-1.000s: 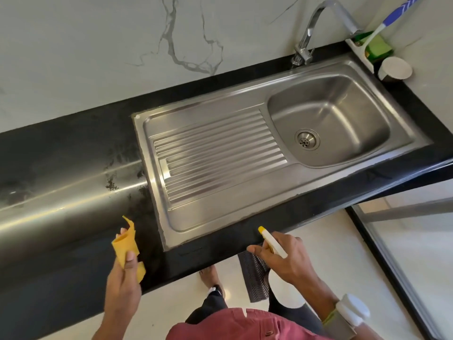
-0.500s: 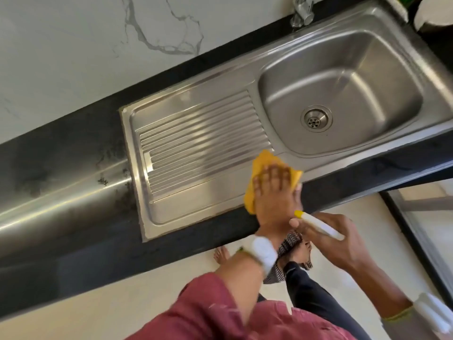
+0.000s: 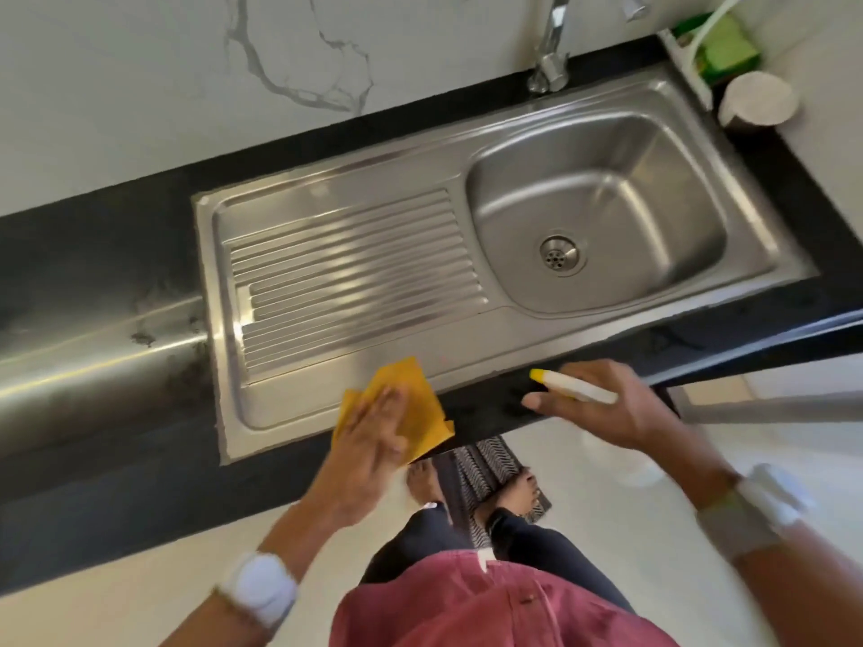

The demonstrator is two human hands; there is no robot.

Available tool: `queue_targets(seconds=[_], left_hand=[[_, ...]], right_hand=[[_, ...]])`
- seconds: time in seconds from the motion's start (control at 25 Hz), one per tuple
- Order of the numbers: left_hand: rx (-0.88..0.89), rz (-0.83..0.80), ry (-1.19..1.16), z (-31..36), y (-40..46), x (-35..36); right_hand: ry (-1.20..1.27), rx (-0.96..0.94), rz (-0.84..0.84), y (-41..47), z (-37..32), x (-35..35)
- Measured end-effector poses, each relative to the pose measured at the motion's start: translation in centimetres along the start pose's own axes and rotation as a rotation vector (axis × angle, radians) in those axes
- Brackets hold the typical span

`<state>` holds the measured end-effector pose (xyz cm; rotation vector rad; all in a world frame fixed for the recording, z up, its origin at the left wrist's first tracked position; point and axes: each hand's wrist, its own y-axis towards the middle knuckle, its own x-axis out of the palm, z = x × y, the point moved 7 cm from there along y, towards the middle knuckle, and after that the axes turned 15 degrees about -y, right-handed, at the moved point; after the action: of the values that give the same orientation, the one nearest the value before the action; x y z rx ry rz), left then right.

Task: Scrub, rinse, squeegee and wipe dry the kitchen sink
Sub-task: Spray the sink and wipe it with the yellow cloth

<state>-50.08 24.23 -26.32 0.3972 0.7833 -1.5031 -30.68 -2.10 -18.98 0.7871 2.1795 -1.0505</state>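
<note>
A stainless steel sink (image 3: 355,389) with a ribbed drainboard on the left and a bowl with a drain (image 3: 562,253) on the right is set in a black counter. My left hand (image 3: 373,436) presses flat on a yellow cloth (image 3: 411,403) at the front rim of the drainboard, partly over the counter edge. My right hand (image 3: 602,408) holds a white spray bottle (image 3: 576,389) with a yellow nozzle, just off the front counter edge, nozzle pointing left. The bottle's body is hidden below my hand.
A chrome tap (image 3: 551,63) stands behind the bowl. At the back right corner sit a green sponge (image 3: 724,49) in a white holder, a brush handle and a white cup (image 3: 756,102). A patterned mat (image 3: 485,473) lies on the floor by my feet.
My left hand carried the yellow cloth from the counter's left front onto the drainboard's front rim and slid it left. The view shifted. My right hand still holds the spray bottle.
</note>
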Motion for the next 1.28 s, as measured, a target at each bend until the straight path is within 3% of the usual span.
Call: queue_targets(seconds=[0.08, 0.28, 0.52, 0.64, 0.8, 0.96, 1.08, 1.16, 1.28], left_hand=[[-0.038, -0.022, 0.002, -2.1, -0.4, -1.6], [-0.022, -0.06, 0.362, -1.2, 1.5, 1.4], [-0.014, -0.103, 0.386, 5.4, 8.3, 5.3], [0.009, -0.091, 0.412, 8.8, 11.3, 7.8], [0.041, -0.046, 0.391, 14.8, 15.9, 12.5], [0.045, -0.087, 0.384, 22.1, 22.1, 17.8], [0.044, -0.127, 0.377, 28.1, 27.3, 22.1], [0.113, -0.158, 0.362, 33.8, 31.9, 26.2], [0.109, -0.121, 0.249, 41.5, 40.2, 31.1]], right_hand=[[-0.007, -0.034, 0.007, 0.4, -1.1, 1.5], [-0.111, -0.083, -0.003, -0.4, -2.3, 3.6], [-0.216, 0.455, 0.321, -1.9, 7.5, -1.1], [-0.162, 0.562, 0.39, -2.7, 14.1, -4.7], [-0.009, 0.412, 0.454, -3.3, 23.8, -9.8], [0.167, 0.535, 0.552, -3.3, 32.5, -15.8], [0.182, 0.478, 0.475, -2.4, 34.6, -18.1], [0.201, 0.383, 0.535, -2.7, 34.7, -20.4], [0.274, 0.401, 0.633, -3.7, 35.5, -23.5]])
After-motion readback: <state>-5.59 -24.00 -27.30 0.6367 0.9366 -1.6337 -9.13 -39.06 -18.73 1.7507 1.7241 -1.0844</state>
